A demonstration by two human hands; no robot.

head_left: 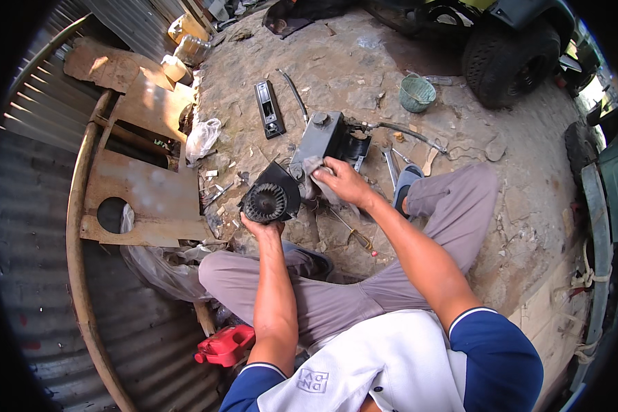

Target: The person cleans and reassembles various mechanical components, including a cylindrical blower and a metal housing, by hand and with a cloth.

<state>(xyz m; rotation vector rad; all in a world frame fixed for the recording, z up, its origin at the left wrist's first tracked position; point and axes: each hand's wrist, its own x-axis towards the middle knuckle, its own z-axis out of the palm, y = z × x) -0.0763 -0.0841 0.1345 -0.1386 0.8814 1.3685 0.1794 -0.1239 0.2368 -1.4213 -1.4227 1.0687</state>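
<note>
My left hand (263, 226) supports a black blower fan (266, 200) from below, with its ribbed round wheel facing up. The fan has a flat, angular black housing around the wheel. In my right hand (347, 182) a grey rag (314, 167) is pinched, just to the right of the fan housing. Behind the rag stands a dark grey box (317, 142) with a round cap on top. A black hose (412, 132) runs off to its right. Farther left lies a long black panel (269, 108) with a recessed, lighter middle.
Wrenches (391, 165) lie near my right foot, and a screwdriver (358, 237) lies between my legs. A green basket (417, 93) stands near a vehicle tyre (511, 65). Rusty sheet metal (134, 189) leans at the left. A red jug (226, 345) sits beside my left arm.
</note>
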